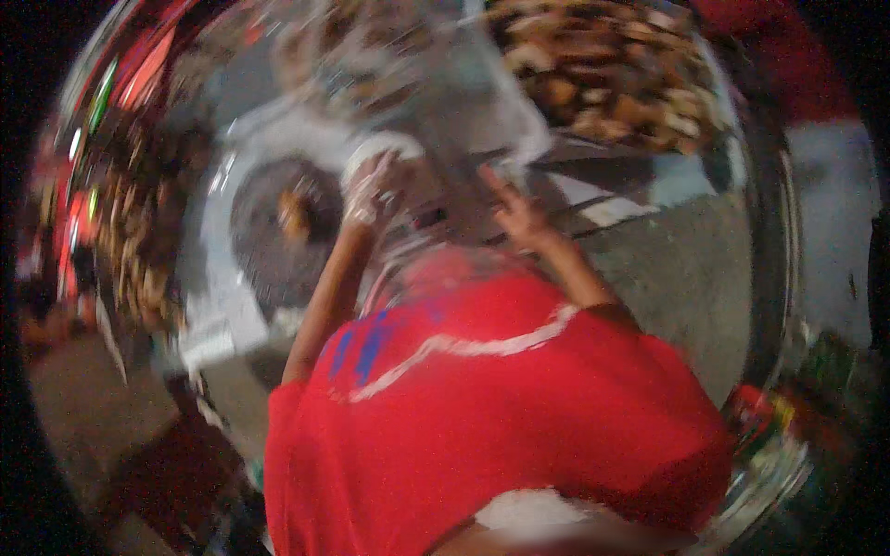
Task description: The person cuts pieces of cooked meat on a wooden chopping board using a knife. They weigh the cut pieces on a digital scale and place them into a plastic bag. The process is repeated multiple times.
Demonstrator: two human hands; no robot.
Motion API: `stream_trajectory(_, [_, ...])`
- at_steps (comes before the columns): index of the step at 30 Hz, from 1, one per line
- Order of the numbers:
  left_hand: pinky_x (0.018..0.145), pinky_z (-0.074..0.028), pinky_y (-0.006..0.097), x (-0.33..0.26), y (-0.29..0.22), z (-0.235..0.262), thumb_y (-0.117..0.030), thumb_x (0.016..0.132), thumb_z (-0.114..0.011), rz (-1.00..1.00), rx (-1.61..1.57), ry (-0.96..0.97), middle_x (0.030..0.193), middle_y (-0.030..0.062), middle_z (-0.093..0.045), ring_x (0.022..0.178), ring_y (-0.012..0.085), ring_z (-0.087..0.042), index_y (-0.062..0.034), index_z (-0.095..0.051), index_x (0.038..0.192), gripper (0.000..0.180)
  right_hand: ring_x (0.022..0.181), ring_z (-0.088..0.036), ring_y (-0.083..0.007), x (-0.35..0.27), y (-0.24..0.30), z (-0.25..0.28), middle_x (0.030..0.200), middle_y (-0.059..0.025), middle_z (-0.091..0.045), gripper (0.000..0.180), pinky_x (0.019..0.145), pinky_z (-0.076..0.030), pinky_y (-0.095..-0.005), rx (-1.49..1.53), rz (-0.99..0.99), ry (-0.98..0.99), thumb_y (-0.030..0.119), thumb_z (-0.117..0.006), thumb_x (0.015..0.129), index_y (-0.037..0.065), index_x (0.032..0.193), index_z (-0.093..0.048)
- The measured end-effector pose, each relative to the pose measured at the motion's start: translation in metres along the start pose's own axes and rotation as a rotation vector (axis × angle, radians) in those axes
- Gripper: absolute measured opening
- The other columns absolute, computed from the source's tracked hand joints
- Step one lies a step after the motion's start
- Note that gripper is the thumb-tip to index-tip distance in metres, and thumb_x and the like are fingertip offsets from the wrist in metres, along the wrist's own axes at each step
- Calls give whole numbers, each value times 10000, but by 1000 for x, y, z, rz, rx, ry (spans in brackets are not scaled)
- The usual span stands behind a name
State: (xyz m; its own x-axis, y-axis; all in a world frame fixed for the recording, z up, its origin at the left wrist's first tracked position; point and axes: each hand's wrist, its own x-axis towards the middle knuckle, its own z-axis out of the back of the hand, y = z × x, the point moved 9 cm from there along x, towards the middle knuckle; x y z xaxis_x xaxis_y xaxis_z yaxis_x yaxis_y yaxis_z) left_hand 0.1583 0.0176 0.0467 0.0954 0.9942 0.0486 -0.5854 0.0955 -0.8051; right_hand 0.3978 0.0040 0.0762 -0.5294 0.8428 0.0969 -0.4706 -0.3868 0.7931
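Motion smears the whole picture. My left hand (374,192) reaches forward over a white round thing (400,144), perhaps a bowl or a plate; its fingers are blurred. Something whitish coats or covers that hand, and whether it grips anything is unclear. To its left lies a dark round pan-like thing (255,236) with a small orange-brown piece (295,213) on it. My right hand (521,215) hovers right of the middle, fingers stretched out and apart, with nothing seen in it.
At the far right a large tray holds a heap of brown, fried-looking pieces (621,79). A blurred, see-through bundle (357,56) lies at the back. More brown goods (139,213) stand along the left. Pale sheets (616,199) lie right of my right hand.
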Motion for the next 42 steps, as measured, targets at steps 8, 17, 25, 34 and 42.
stream_trajectory(8, [611, -437, 340, 45, 19, 7, -263, 854, -557, 176, 207, 193, 767, 71, -576, 702, 217, -554, -58, -571, 922, 216, 1162, -511, -293, -33, -39, 11, 1418, -135, -391, 703, 913, -441, -353, 351, -282, -53, 29, -495, 875, 285, 1459, -197])
stream_trajectory(17, [641, -453, 252, 154, -189, -7, -309, 943, -494, 156, -764, 265, 892, 47, -568, 749, 148, -547, -62, -553, 1087, 293, 1272, -415, -245, -34, -65, 0, 1429, -163, -362, 628, 999, -383, -340, 362, -397, 45, 59, -478, 896, 135, 1458, -208])
stream_trajectory(25, [995, -408, 445, 149, -260, 46, -254, 929, -525, -135, -1428, 264, 1328, 182, -440, 1199, 312, -468, -16, -367, 1348, 507, 1312, -364, -241, -40, -68, 2, 1454, -164, -318, 621, 1056, -313, -328, 440, -333, -46, 24, -468, 889, 112, 1452, -220])
stream_trajectory(34, [823, -517, 363, -24, -54, 227, -207, 835, -659, 22, -215, -702, 1151, 156, -589, 1031, 267, -592, 40, -521, 1177, 445, 1370, -243, -201, -24, -45, -9, 1522, -97, -182, 679, 1099, -234, -302, 290, -185, 88, -48, -428, 854, 138, 1465, -198])
stream_trajectory(42, [1031, -337, 411, -212, 74, 212, -325, 789, -677, 638, 585, -559, 1270, 147, -527, 1180, 332, -485, -70, -436, 1321, 638, 441, -380, -85, -32, -33, -17, 882, -40, -588, 779, 396, -379, -266, 181, -384, 127, -63, -422, 842, 412, 1432, -242])
